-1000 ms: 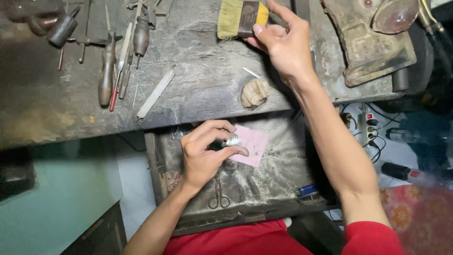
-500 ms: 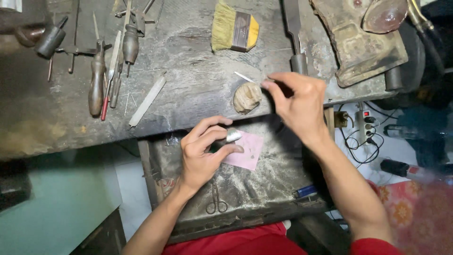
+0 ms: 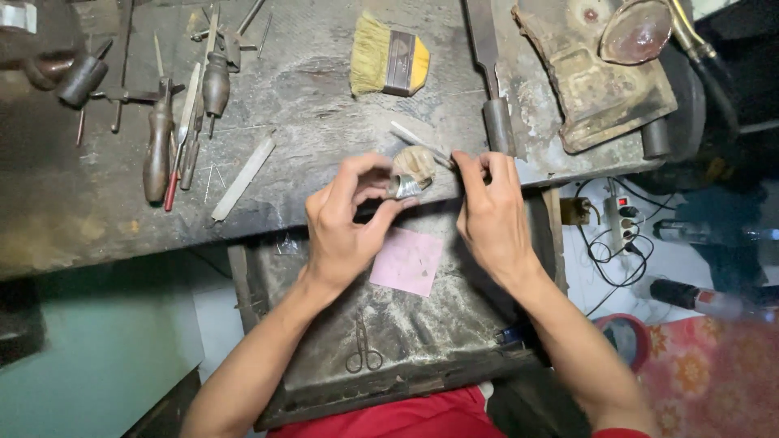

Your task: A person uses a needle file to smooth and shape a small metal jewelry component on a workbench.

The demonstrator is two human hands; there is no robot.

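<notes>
Your left hand (image 3: 349, 231) sits at the middle of the frame, its thumb and fingers curled in and pinched on a small silvery metal piece (image 3: 404, 186), which it holds just at the front edge of the worn workbench (image 3: 324, 89). Your right hand (image 3: 493, 219) is just to the right of it, fingers drawn together around a thin pale stick-like tool (image 3: 418, 139) whose tip points toward the upper left, above the metal piece; how firmly it grips you cannot tell. Right behind the metal piece a rounded tan lump (image 3: 418, 160) rests on the bench edge. Below your hands a pink paper square (image 3: 407, 261) lies in the open drawer tray (image 3: 454, 341), with small scissors (image 3: 363, 350) lower down toward the bottom centre. In the upper centre lies a yellow-bristled brush (image 3: 388, 63), and at the upper left a row of wooden-handled tools (image 3: 174, 122).
</notes>
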